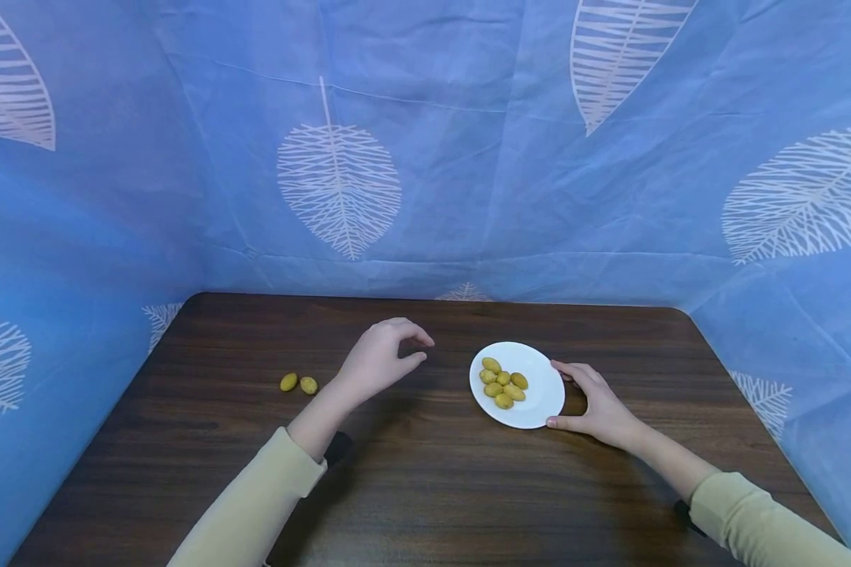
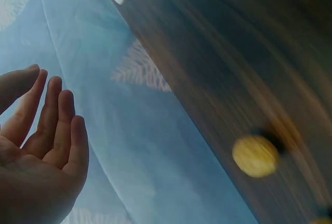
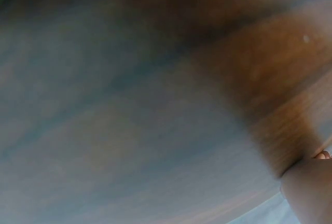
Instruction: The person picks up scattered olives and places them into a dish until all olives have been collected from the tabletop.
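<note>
My left hand [image 1: 383, 356] is held over the table between the loose fruits and the plate, with its fingers relaxed and nothing between them. Those same fingers [image 2: 52, 115] show bare in the left wrist view. My right hand [image 1: 599, 405] holds the right rim of a small white plate [image 1: 544, 394], thumb at the near side and fingertips at the far side. Several small yellow-green oval fruits, like olives [image 1: 503, 378], sit on the plate's left half. Two more, one olive-like fruit [image 1: 288, 382] and another [image 1: 309, 385], lie side by side on the table, left of my left hand.
The dark wood-grain table [image 1: 425, 496] has rounded far corners. Blue cloth [image 1: 454, 181] with white leaf prints hangs behind it and along both sides. The right wrist view shows mostly blurred tabletop [image 3: 155, 120], with a bit of my hand at the lower right.
</note>
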The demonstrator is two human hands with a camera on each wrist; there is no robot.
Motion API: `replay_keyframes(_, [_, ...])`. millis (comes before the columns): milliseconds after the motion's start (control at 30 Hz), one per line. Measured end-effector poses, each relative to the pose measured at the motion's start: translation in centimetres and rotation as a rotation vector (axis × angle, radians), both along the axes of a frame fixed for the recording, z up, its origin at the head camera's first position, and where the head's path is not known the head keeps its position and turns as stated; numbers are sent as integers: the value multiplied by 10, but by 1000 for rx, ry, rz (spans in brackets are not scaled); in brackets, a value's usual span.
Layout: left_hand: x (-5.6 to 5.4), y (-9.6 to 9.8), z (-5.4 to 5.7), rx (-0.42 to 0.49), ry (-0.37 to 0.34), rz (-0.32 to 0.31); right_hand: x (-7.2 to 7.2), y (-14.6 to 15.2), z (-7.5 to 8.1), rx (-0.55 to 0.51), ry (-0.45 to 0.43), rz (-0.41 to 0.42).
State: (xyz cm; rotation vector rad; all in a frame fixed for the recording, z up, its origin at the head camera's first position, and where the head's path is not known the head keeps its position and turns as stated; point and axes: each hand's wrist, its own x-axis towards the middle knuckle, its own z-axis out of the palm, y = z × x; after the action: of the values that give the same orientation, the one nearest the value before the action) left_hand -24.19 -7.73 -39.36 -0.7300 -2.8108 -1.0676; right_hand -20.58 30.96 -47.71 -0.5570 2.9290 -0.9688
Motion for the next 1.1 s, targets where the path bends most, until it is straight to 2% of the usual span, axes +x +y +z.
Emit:
replay_keyframes(133, [2,-18,0,-6,-15,35,0,0,1,-2,-2,0])
replay_keyframes(300, [1,-38,-7,-18,-35,83,0,0,0,2,0,-3])
replay_keyframes(600, [-1,-70,-28,-50,-55,137,0,1,-2,5,9,-3])
replay_keyframes(767, [-1,-81,-37,-69,-83,167,0,1,-1,13,4,-5])
replay_keyframes(1100, [-7,-91,-48,-84,-113,177,0,0,0,19,-10,-11])
